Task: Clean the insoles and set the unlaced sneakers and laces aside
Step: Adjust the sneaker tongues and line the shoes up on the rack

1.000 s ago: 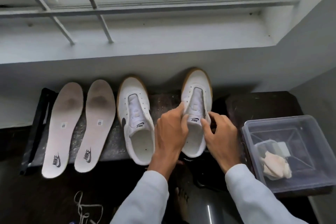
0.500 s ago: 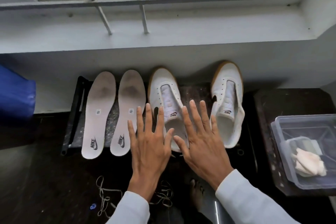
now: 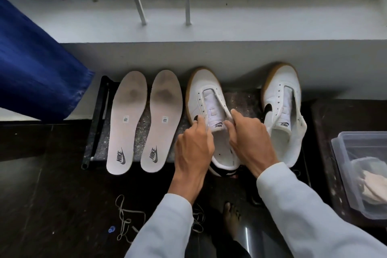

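Pointing toe away, heel near: sneaker [image 3: 204, 88]

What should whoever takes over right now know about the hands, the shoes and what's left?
Left hand and right hand: both grip the held sneaker at its opening edges.
Other sneaker stands right of it, untouched.
Insoles lie on the mat, dark stains showing.
Laces lie on the floor.
Cloth sits in the clear tub.
Done: sneakers unlaced, insoles out.
Left: clean insoles, set sneakers and laces aside.
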The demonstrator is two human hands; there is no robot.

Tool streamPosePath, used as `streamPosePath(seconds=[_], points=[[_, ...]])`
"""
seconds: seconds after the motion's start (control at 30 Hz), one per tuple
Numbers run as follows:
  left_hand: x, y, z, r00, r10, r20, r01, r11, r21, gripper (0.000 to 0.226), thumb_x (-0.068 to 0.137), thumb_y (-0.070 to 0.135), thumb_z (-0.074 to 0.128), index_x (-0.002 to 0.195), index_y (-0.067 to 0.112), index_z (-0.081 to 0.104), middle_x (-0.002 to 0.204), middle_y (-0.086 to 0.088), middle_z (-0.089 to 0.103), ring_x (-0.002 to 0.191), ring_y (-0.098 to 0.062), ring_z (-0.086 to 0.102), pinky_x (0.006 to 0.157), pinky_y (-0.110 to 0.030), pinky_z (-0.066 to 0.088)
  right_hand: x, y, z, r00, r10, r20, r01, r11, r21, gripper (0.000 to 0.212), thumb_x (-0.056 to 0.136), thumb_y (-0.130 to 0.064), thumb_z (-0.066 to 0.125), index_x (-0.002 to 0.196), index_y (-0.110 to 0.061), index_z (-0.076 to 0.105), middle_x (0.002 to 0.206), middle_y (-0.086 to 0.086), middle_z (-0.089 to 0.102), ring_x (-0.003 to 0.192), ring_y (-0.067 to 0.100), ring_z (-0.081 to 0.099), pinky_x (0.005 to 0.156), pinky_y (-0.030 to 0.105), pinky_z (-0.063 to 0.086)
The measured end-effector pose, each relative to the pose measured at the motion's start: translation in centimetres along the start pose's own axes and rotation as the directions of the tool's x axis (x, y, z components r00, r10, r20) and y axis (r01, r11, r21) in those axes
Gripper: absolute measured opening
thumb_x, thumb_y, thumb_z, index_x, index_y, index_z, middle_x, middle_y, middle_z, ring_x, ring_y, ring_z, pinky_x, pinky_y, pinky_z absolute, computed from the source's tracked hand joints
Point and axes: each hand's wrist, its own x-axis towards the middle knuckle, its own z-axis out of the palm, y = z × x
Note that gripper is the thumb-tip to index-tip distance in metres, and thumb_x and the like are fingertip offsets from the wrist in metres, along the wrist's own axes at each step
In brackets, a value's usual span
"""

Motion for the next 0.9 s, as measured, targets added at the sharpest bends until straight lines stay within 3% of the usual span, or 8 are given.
streamPosePath(seconds=[0.07,0.17,0.33,0.6,0.7,0.77,0.83,0.9], points=[[0.0,0.0,0.0,1.000,-0.025,-0.016,0.024,0.999,-0.037,0.035,0.091,0.018,0.062,0.121,0.001,0.065,0.081,-0.016,0.074,0.064,-0.039,0.068,0.050,-0.038,0.049,0.2,0.1,0.0,1.000,0.010,-0.019,-0.009,0.999,0.045,0.022,0.096,-0.030,0.050,0.087,-0.012,0.056,0.077,0.018,0.066,0.075,0.043,0.061,0.057,0.039,0.039],[0.1,-0.2,-0.1,0.996,-0.036,-0.081,0.030,0.997,-0.073,0.028,0.088,0.012,0.067,0.114,0.001,0.069,0.073,-0.017,0.074,0.058,-0.038,0.067,0.044,-0.034,0.045,-0.1,-0.2,0.3,0.998,0.021,-0.060,-0.015,0.995,0.098,0.025,0.094,-0.025,0.053,0.073,-0.012,0.049,0.066,0.018,0.061,0.064,0.041,0.056,0.052,0.036,0.034],[0.8,-1.0,-0.5,0.990,-0.001,-0.140,-0.013,0.995,-0.103,0.026,0.088,0.007,0.066,0.113,0.002,0.070,0.072,-0.019,0.073,0.060,-0.040,0.066,0.045,-0.036,0.046,-1.2,-1.0,0.5,0.983,0.019,-0.183,0.014,0.985,0.174,0.023,0.094,-0.016,0.056,0.075,-0.005,0.056,0.056,0.016,0.058,0.051,0.041,0.052,0.048,0.039,0.041],[0.7,-1.4,0.4,0.992,0.050,-0.112,-0.057,0.997,-0.055,0.029,0.089,0.009,0.067,0.116,-0.001,0.067,0.078,-0.018,0.074,0.060,-0.037,0.069,0.046,-0.036,0.049,-1.3,-0.9,1.2,0.988,0.012,-0.154,0.017,0.981,0.191,0.022,0.097,-0.022,0.055,0.084,-0.004,0.060,0.060,0.013,0.062,0.055,0.039,0.057,0.053,0.043,0.049],[0.5,-1.0,0.1,0.995,0.005,-0.099,-0.012,0.998,-0.065,0.036,0.093,0.019,0.063,0.126,0.003,0.062,0.110,-0.019,0.073,0.083,-0.039,0.072,0.057,-0.041,0.055,-1.7,-0.8,0.1,0.987,0.018,-0.158,0.019,0.973,0.231,0.023,0.097,-0.028,0.055,0.097,-0.007,0.065,0.078,0.009,0.070,0.072,0.032,0.065,0.063,0.042,0.053],[0.1,-0.3,-0.1,0.991,-0.022,-0.129,0.014,0.998,-0.063,0.045,0.093,0.025,0.062,0.134,0.006,0.056,0.133,-0.016,0.062,0.112,-0.034,0.066,0.077,-0.043,0.058,-2.2,-0.4,-1.0,0.983,0.023,-0.181,0.008,0.986,0.166,0.031,0.098,-0.030,0.053,0.119,-0.010,0.063,0.110,0.009,0.071,0.105,0.027,0.065,0.083,0.041,0.056],[-0.1,1.1,-0.3,0.984,0.015,-0.179,-0.034,0.994,-0.104,0.052,0.093,0.028,0.062,0.139,0.006,0.051,0.143,-0.014,0.054,0.134,-0.030,0.050,0.100,-0.042,0.052,-2.7,0.6,-2.1,0.977,0.015,-0.215,0.002,0.997,0.081,0.041,0.099,-0.030,0.052,0.135,-0.010,0.054,0.133,0.010,0.060,0.132,0.023,0.049,0.103,0.036,0.045],[-0.1,2.6,0.0,0.978,0.066,-0.198,-0.099,0.982,-0.160,0.054,0.094,0.029,0.058,0.141,0.005,0.048,0.147,-0.014,0.049,0.141,-0.028,0.041,0.111,-0.041,0.042,-3.3,1.8,-2.8,0.973,0.006,-0.229,-0.006,1.000,0.001,0.047,0.099,-0.029,0.050,0.142,-0.009,0.045,0.148,0.011,0.047,0.145,0.023,0.030,0.111,0.036,0.035]])
